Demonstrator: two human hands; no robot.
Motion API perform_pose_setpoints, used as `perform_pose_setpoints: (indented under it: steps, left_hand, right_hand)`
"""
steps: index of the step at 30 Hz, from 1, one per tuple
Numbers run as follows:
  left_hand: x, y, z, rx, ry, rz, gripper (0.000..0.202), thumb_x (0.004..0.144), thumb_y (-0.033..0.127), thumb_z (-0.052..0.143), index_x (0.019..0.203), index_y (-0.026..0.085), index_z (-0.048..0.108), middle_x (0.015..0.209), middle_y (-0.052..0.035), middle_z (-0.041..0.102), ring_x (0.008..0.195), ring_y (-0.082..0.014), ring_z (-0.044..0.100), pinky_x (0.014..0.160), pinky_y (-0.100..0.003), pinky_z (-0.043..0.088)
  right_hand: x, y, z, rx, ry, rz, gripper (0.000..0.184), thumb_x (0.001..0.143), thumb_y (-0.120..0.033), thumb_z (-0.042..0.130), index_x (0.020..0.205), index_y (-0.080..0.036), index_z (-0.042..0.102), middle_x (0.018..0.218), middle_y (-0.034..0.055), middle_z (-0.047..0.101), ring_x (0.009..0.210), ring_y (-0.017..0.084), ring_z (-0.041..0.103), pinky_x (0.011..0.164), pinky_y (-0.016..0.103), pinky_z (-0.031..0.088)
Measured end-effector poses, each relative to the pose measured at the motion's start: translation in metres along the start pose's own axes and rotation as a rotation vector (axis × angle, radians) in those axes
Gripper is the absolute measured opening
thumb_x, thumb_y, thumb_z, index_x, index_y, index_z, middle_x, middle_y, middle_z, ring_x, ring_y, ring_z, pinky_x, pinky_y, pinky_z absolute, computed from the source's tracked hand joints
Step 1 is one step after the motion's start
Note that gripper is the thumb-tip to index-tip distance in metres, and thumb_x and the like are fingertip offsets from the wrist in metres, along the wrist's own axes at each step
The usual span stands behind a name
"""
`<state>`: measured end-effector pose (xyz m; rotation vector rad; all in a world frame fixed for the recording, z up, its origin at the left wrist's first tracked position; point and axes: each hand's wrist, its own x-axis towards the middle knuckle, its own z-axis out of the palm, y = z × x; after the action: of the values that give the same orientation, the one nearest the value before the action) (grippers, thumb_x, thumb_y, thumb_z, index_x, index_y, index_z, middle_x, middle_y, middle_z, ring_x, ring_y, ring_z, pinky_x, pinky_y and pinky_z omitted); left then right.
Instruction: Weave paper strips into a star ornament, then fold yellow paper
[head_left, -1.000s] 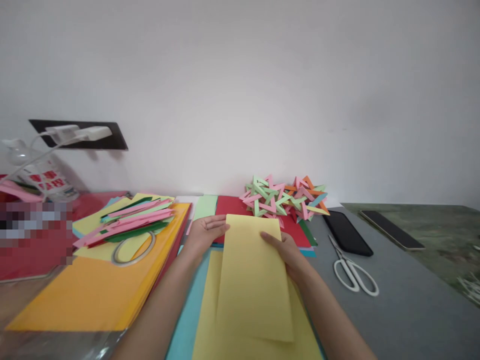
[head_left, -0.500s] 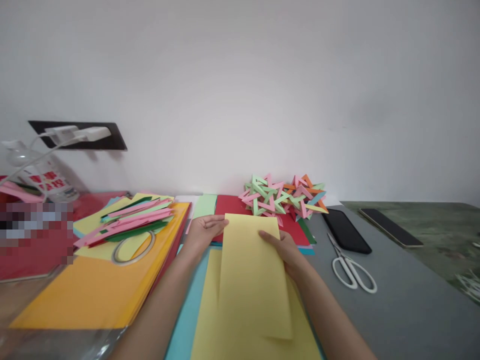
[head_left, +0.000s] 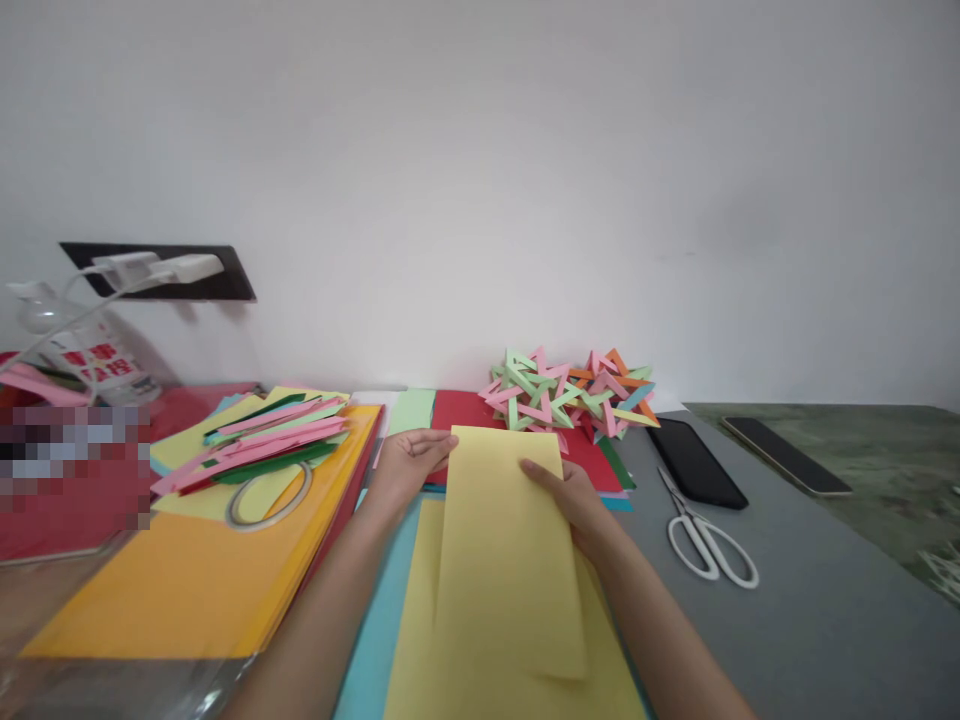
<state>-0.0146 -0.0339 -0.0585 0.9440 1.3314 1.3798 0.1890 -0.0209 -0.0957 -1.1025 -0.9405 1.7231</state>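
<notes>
A: Where is the yellow sheet (head_left: 504,560)?

B: In the middle, near side of the counter (head_left: 810,610), folded over on itself and lying on a light blue sheet (head_left: 375,640). Its far edge sits just short of the red paper (head_left: 461,408).

A: And the hands?

B: The left hand (head_left: 409,462) grips the far left corner of the sheet, fingers curled over its edge. The right hand (head_left: 574,500) lies on the right side, fingers flat on top and pressing it down.

A: What lies around it?

B: To the left, an orange stack (head_left: 180,590) carrying a tape ring (head_left: 268,497) and pink and green paper strips (head_left: 262,435). Beyond the sheet, against the wall, folded paper stars (head_left: 570,392). To the right, white-handled scissors (head_left: 709,545), a black phone (head_left: 694,462) just beyond them, and a second phone (head_left: 786,455) farther right.
</notes>
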Motion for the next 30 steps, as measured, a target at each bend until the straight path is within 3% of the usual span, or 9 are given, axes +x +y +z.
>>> perform_pose_setpoints:
  steps: [23,30]
  left_hand:
    - [-0.0015,0.0018,0.0001,0.032,-0.005,0.022,0.029,0.051,0.031,0.078,0.074,0.016,0.069,0.064,-0.0018,0.071,0.063,-0.0132,0.065,0.068,-0.023,0.052]
    - [0.0000,0.0011,-0.0010,0.040,-0.019,0.034,0.031,0.050,0.034,0.078,0.072,0.014,0.067,0.066,-0.0030,0.071,0.062,-0.0147,0.065,0.066,-0.026,0.053]
  right_hand:
    - [-0.0015,-0.0005,0.0006,0.005,0.014,-0.008,0.031,0.059,-0.036,0.074,0.080,-0.014,0.067,0.081,0.0118,0.071,0.068,0.026,0.067,0.058,0.033,0.054]
    - [-0.0017,-0.0044,-0.0035,0.048,-0.033,-0.014,0.029,0.062,-0.036,0.072,0.079,-0.014,0.067,0.080,0.0108,0.072,0.066,0.023,0.068,0.059,0.031,0.053]
